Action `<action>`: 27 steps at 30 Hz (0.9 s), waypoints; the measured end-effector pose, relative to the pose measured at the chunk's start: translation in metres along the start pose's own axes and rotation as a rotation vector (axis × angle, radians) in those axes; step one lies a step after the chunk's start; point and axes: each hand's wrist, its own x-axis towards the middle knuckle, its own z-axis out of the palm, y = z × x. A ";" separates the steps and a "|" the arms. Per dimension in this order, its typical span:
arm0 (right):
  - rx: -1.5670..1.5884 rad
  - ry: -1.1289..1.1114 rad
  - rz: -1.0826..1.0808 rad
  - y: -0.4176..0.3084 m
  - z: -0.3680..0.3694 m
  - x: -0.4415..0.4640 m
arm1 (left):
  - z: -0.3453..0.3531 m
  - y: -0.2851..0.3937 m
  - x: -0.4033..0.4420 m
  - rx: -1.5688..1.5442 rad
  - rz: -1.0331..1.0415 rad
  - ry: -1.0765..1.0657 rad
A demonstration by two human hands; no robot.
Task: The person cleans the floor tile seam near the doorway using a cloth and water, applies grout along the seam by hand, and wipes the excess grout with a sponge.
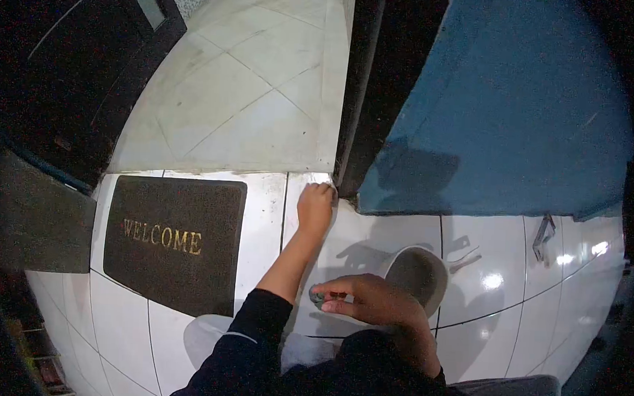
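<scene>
My left hand (315, 206) reaches down to the foot of the dark door frame (355, 94), where the floor meets the raised tiled step. Its fingers are curled against that corner, and whatever they hold is hidden. Closer to my body, my right hand (380, 298) is closed, its thumb and fingers pinching a small greenish object (316, 296) with a bit of red near the fingers. What kind of thing this is, I cannot tell. Just beyond the right hand stands a round pale bucket (437, 261) with a grey inside, partly covered by that hand.
A dark mat (174, 277) lettered WELCOME lies left of my left arm. Beside the bucket, a thin light-coloured tool (466, 259) lies on the white tiles. Farther right, a narrow angular object (540, 239) rests near the blue wall (515, 135). A dark door (70, 64) stands upper left.
</scene>
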 end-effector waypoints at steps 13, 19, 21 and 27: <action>-1.012 0.114 0.127 -0.150 -0.089 -0.074 | -0.069 0.017 -0.065 -0.269 -0.207 -0.121; -1.303 -0.166 0.480 -0.155 -0.083 -0.135 | -0.087 0.036 -0.067 -1.463 -0.767 -0.316; -1.239 -0.303 0.595 -0.145 -0.075 -0.165 | -0.094 0.058 -0.062 -2.057 -0.844 -0.369; -0.958 -0.191 0.479 -0.075 -0.065 -0.195 | -0.102 0.103 -0.052 -2.080 -0.690 -0.612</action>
